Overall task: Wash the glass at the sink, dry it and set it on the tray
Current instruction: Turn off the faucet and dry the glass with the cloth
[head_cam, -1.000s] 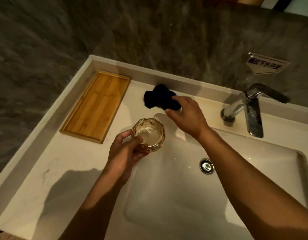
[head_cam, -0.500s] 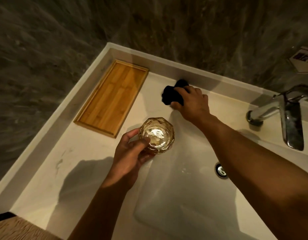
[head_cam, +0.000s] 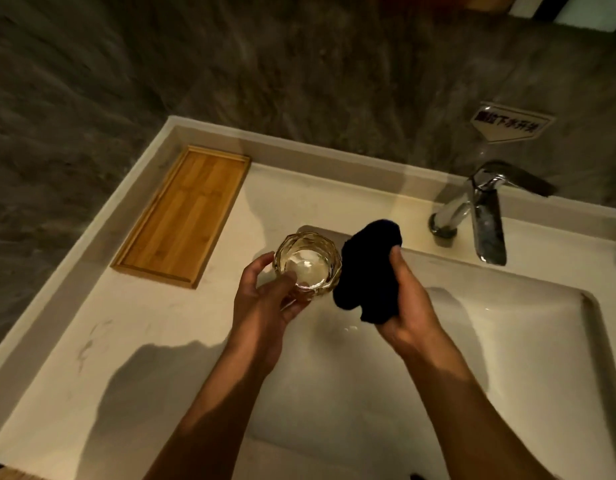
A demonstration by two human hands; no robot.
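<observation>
- Over the near-left corner of the sink [head_cam: 528,358], the left hand [head_cam: 265,306] holds the glass [head_cam: 307,265] mouth-up, fingers curled round its side and thumb across the near wall.
- Just right of that grip, the right hand [head_cam: 408,303] clutches a dark cloth [head_cam: 367,271], bunched in the palm — its left edge touching or almost touching the glass; I cannot tell which.
- Well to the left of the held glass lies the wooden tray [head_cam: 185,216], flat on the counter [head_cam: 126,341]. The faucet [head_cam: 479,216] stands beyond the cloth hand, no water visibly running.
- Judged from this, drying is about to start.
- Risk: the faceted glass is probably wet, and a one-sided hold could slip once the cloth pushes in — it would drop into the basin.
- Rubbing hard against an unsupported wall could twist it free; a firmer wrap would help.
</observation>
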